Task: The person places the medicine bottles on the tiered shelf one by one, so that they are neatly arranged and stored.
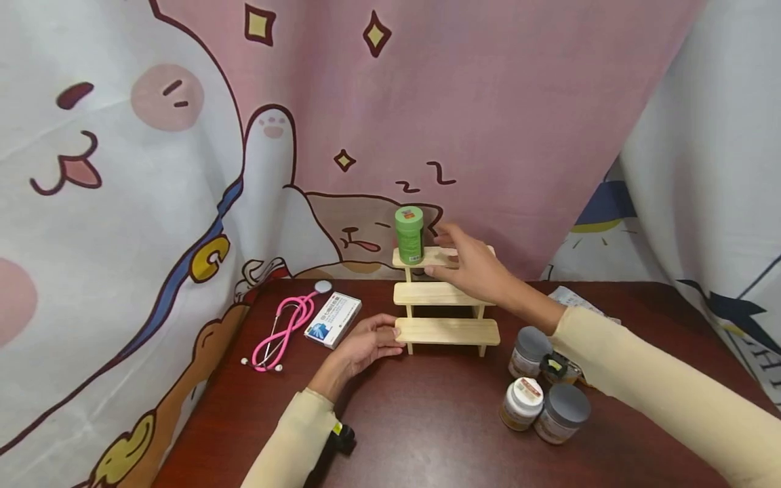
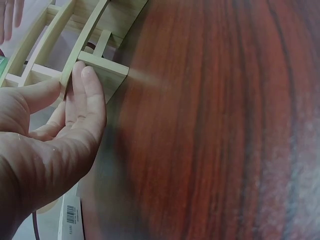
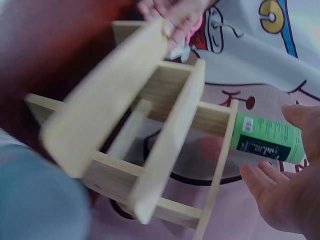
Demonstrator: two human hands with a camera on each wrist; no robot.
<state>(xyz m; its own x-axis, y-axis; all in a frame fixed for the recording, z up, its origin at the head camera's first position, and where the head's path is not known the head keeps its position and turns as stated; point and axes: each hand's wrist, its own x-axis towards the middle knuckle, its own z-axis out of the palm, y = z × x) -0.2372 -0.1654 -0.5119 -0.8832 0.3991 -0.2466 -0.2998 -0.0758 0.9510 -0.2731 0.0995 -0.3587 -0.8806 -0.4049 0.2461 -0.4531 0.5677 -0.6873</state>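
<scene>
Beside bottle [image 1: 409, 237], right hand [image 1: 474, 266] (spread), left hand [image 1: 369, 344] pinching shelf [image 1: 448, 331].

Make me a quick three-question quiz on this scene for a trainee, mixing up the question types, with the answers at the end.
1. Which step of the wooden stand does the green bottle stand on? A: bottom. B: middle. C: top.
2. True or false: the left hand is holding the white-capped jar.
3. Fill in the blank: on the table, beside the white box, lies a pink ____.

Key:
1. C, top.
2. False; it grips the wooden stand.
3. Stethoscope.
</scene>
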